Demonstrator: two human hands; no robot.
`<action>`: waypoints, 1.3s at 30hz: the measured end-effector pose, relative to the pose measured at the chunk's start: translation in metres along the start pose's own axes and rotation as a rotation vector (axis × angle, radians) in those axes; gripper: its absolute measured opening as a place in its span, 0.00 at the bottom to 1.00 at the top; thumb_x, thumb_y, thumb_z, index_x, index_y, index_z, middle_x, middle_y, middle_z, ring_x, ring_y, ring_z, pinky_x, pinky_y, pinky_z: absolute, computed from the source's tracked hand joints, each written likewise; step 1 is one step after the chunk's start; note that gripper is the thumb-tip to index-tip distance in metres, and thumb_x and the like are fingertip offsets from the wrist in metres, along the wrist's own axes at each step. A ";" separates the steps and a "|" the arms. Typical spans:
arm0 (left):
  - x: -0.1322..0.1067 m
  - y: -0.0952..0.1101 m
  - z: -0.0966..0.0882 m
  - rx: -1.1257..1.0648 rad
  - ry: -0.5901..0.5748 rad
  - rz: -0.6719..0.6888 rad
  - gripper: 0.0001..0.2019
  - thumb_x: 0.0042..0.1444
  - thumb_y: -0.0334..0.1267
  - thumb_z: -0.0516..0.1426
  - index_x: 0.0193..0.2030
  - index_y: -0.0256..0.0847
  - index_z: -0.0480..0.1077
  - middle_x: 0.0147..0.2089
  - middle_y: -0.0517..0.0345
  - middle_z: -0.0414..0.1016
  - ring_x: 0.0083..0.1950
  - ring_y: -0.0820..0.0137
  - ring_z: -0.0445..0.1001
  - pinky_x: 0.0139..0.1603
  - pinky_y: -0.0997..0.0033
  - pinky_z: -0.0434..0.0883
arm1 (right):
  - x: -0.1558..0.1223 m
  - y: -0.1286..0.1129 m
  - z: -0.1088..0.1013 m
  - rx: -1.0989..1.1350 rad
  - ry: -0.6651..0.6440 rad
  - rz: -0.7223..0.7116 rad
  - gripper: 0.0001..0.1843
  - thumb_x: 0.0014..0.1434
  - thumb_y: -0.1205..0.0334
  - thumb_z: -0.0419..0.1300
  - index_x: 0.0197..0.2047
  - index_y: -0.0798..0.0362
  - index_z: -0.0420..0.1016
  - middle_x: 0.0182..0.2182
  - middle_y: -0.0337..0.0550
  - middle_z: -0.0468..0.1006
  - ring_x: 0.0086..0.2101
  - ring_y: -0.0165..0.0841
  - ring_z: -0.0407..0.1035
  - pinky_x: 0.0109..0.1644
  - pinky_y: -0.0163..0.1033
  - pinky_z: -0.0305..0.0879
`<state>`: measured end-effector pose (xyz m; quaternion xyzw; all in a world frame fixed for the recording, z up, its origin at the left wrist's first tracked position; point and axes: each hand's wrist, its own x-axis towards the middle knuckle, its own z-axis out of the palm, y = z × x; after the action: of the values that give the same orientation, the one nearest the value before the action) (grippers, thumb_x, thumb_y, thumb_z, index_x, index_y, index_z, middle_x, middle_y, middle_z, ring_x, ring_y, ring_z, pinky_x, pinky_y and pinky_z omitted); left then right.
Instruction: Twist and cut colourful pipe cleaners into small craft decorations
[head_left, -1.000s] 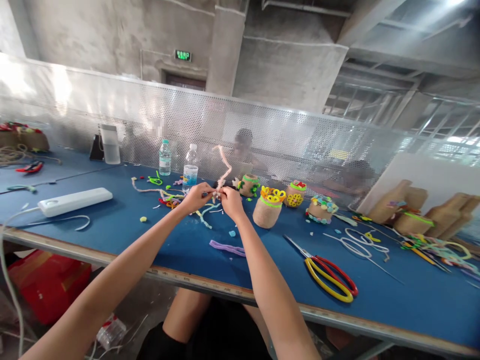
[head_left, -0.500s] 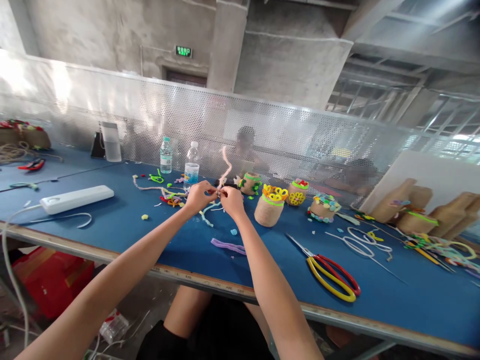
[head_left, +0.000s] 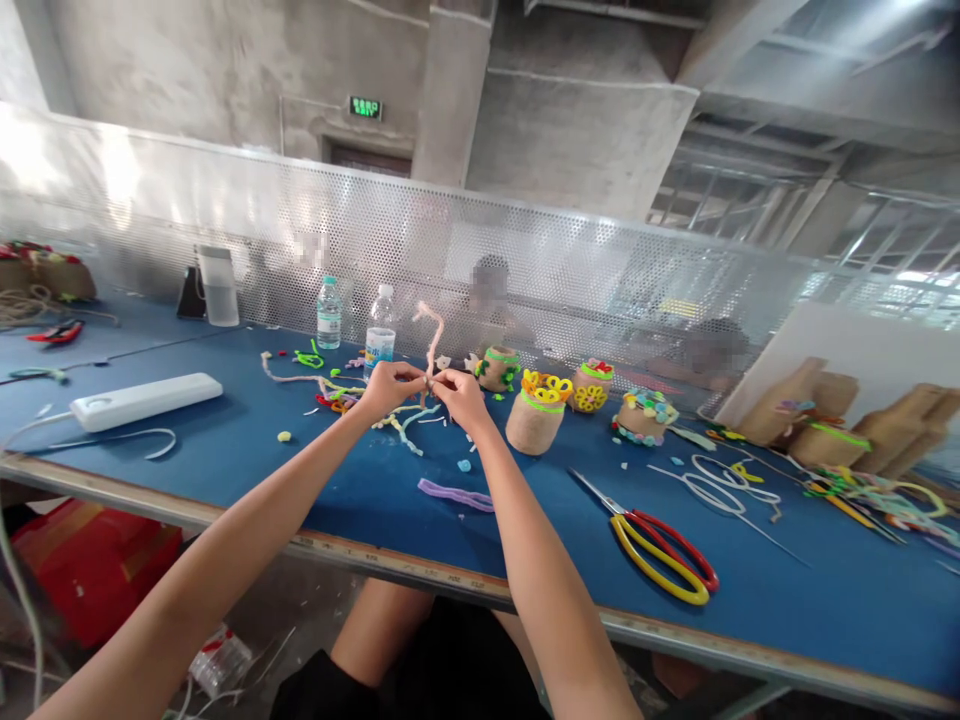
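Both hands meet above the blue table, fingertips pinched together on a pale pink pipe cleaner (head_left: 433, 335). Its free end rises from between them and bends over to the left at the top. My left hand (head_left: 391, 388) grips it from the left, and my right hand (head_left: 460, 396) from the right; the part inside the fingers is hidden. Under the hands lie light blue and yellow pipe cleaner pieces (head_left: 409, 432). A folded purple pipe cleaner (head_left: 454, 495) rests nearer the table's front edge, beside my right forearm.
Red-and-yellow-handled scissors (head_left: 660, 555) lie at right. Twine-wrapped jars, one with yellow loops (head_left: 535, 420), stand beyond my right hand. Water bottles (head_left: 328, 313) stand behind my left hand, a white power strip (head_left: 148, 400) at left. A perforated metal screen (head_left: 262, 230) runs along the back.
The pipe cleaner's upper end has tipped to the left and now bends over more. Both hands stay pinched close together, shifted slightly left in view.
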<state>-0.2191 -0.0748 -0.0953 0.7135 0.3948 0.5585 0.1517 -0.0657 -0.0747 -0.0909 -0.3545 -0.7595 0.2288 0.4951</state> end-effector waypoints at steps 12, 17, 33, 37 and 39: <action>-0.004 -0.004 0.006 0.198 0.046 0.216 0.06 0.49 0.33 0.57 0.30 0.39 0.77 0.29 0.58 0.73 0.29 0.74 0.69 0.30 0.76 0.65 | 0.003 0.011 -0.005 0.020 0.059 0.027 0.07 0.51 0.60 0.57 0.29 0.54 0.73 0.24 0.40 0.75 0.28 0.34 0.71 0.33 0.38 0.68; -0.005 -0.005 0.007 0.259 0.036 0.270 0.06 0.52 0.33 0.57 0.30 0.39 0.77 0.28 0.59 0.71 0.28 0.75 0.68 0.29 0.76 0.64 | 0.005 0.011 -0.002 0.026 0.060 -0.014 0.06 0.52 0.66 0.56 0.31 0.55 0.75 0.30 0.44 0.78 0.29 0.33 0.72 0.36 0.40 0.71; -0.004 -0.005 0.007 0.358 0.039 0.280 0.08 0.53 0.30 0.55 0.33 0.39 0.76 0.29 0.57 0.71 0.31 0.72 0.69 0.33 0.75 0.65 | 0.002 0.012 -0.002 -0.102 0.101 -0.119 0.07 0.54 0.65 0.57 0.32 0.54 0.77 0.32 0.45 0.78 0.32 0.35 0.73 0.38 0.39 0.69; -0.004 -0.005 0.007 0.392 0.013 0.286 0.07 0.52 0.30 0.56 0.31 0.38 0.76 0.28 0.57 0.71 0.31 0.71 0.69 0.33 0.74 0.65 | 0.000 0.005 0.000 -0.193 0.130 -0.131 0.05 0.52 0.67 0.58 0.28 0.54 0.76 0.28 0.44 0.77 0.29 0.34 0.71 0.36 0.38 0.67; -0.004 -0.006 0.008 0.406 0.008 0.281 0.06 0.52 0.30 0.56 0.30 0.37 0.76 0.28 0.57 0.70 0.31 0.71 0.68 0.33 0.73 0.64 | -0.001 0.004 0.002 -0.226 0.145 -0.126 0.05 0.50 0.68 0.59 0.25 0.54 0.75 0.26 0.44 0.77 0.27 0.34 0.70 0.35 0.38 0.66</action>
<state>-0.2145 -0.0725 -0.1043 0.7751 0.3963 0.4863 -0.0756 -0.0663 -0.0730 -0.0950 -0.3751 -0.7634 0.0840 0.5191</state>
